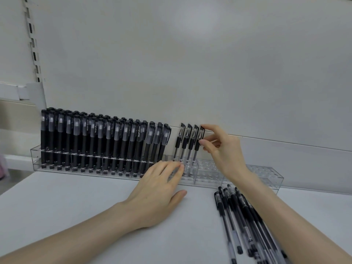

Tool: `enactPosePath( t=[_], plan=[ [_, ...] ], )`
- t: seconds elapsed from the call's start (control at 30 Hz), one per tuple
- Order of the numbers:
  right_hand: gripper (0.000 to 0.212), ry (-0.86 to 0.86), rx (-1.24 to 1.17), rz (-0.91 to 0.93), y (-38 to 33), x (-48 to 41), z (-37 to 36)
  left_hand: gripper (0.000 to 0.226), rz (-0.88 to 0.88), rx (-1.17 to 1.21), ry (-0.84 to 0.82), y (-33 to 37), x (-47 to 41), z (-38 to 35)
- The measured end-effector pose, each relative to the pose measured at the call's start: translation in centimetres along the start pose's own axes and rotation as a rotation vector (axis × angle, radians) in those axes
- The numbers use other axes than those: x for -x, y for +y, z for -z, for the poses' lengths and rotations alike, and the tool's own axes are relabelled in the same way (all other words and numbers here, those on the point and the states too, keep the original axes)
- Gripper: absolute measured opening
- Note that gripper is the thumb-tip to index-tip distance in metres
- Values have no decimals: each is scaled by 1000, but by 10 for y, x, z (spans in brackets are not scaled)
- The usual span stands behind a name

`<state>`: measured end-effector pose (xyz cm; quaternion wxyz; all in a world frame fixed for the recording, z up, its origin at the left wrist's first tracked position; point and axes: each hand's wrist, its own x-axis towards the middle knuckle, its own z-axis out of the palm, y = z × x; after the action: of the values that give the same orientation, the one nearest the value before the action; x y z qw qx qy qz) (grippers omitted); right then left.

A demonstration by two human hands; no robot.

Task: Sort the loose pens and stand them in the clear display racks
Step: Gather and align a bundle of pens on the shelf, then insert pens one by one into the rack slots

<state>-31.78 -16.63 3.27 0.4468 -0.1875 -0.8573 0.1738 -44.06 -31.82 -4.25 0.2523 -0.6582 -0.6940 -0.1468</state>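
Two clear display racks stand along the back wall. The left rack [36, 159] is packed with several upright black pens [99, 143]. In the right rack [266, 174] stand several clear pens with black caps. My right hand [221, 149] pinches the rightmost of these, a clear black-capped pen [199, 141], with thumb and fingers near its cap and grip. My left hand [162, 189] lies flat, fingers straight, touching the front of the right rack. A pile of loose clear pens [243, 221] lies on the shelf under my right forearm.
The white shelf surface [76, 202] stretches in front of the racks. A white back panel [190, 63] rises behind them, with a slotted upright [33, 40] at the far left. Most holes at the right end of the right rack hold nothing.
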Motion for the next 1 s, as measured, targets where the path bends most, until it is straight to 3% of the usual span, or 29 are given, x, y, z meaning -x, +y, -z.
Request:
enactPosePath(
  t=[0.1, 0.27, 0.4, 0.47, 0.57, 0.73, 0.9, 1.0],
  plan=[
    [35, 4, 35, -16, -4, 7, 6, 57, 14, 2, -34, 3, 1, 5],
    [19, -34, 93, -27, 0, 29, 29, 50, 41, 59, -122, 17, 4, 27],
    [12, -145, 87, -54, 14, 53, 56, 71, 136, 209, -246, 59, -2, 37],
    [11, -230, 84, -51, 25, 67, 71, 58, 218, 234, -300, 90, -6, 40],
    [22, -405, 174, -2, 42, 86, 90, 47, 368, 310, -307, 136, -10, 41],
    [45, -660, 219, 26, 60, 107, 105, 64, 631, 336, -288, 176, -17, 34],
    [50, -662, 261, -13, 68, 115, 102, 61, 825, 554, -333, 177, -37, 37],
    [50, -663, 271, -5, 68, 117, 102, 32, 851, 613, -325, 171, -45, 39]
  ],
)
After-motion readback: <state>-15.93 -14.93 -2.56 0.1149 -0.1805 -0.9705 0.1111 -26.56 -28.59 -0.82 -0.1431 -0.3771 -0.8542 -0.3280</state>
